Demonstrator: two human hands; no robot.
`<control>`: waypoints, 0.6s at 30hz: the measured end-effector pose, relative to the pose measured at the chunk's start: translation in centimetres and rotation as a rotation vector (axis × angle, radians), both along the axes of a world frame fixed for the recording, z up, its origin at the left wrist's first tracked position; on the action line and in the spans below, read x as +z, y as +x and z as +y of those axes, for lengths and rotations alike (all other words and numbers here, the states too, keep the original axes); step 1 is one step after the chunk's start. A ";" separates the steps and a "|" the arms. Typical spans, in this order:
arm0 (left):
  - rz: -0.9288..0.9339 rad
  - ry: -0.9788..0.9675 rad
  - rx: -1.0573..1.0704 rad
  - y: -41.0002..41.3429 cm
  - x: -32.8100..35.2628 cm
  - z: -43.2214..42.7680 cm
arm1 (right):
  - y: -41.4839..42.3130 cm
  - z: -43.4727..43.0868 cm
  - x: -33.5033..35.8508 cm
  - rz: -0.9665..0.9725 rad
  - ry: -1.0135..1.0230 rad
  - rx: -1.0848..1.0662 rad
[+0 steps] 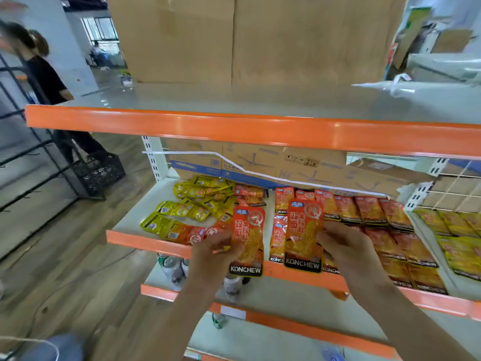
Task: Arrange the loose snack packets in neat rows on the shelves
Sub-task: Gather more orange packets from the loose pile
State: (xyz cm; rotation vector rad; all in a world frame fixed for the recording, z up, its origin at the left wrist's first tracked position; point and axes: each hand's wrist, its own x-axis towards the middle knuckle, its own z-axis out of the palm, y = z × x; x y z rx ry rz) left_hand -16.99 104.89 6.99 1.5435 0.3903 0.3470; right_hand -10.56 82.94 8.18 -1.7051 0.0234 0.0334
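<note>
1. The left red packet (248, 230) and the right red packet (303, 230) are both held upright, label forward, just above the front edge of the middle shelf (145, 241). They hang side by side but apart.
2. The step in hand looks like sorting: two red packets are lifted, ready to join the red rows (377, 220) laid flat on the shelf's right part.
3. The next move probably calls for laying each packet flat, label up and square with its neighbours, in the gap left of those rows.
4. The left hand (216, 252) reaches up from below, its fingers (234, 247) pinching the left packet's lower left edge.
5. The right hand (343, 246) comes in from the right, its fingers (325, 235) pinching the right packet's right edge.
6. A loose pile of yellow packets (197, 201), mixed with a few red ones, lies unsorted on the shelf's left part.
</note>
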 end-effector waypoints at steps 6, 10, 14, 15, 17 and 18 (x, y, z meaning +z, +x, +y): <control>0.007 0.075 -0.028 0.9 -0.1 2.5 | 1.7 2.2 0.6 -0.028 -0.054 0.079; 0.027 0.112 0.032 2.0 0.2 3.1 | 4.3 4.1 0.3 -0.004 -0.019 0.145; 0.049 0.137 0.082 3.3 0.0 2.7 | 6.9 4.6 -0.4 -0.002 -0.003 0.210; 0.056 0.146 0.098 3.7 -0.1 2.5 | 7.6 4.5 -0.5 -0.001 -0.014 0.231; 0.074 0.165 0.127 4.6 -0.5 1.9 | 9.3 4.2 -1.0 0.012 0.006 0.267; 0.080 0.175 0.139 5.1 -0.7 1.6 | 10.2 4.1 -1.3 0.034 0.028 0.273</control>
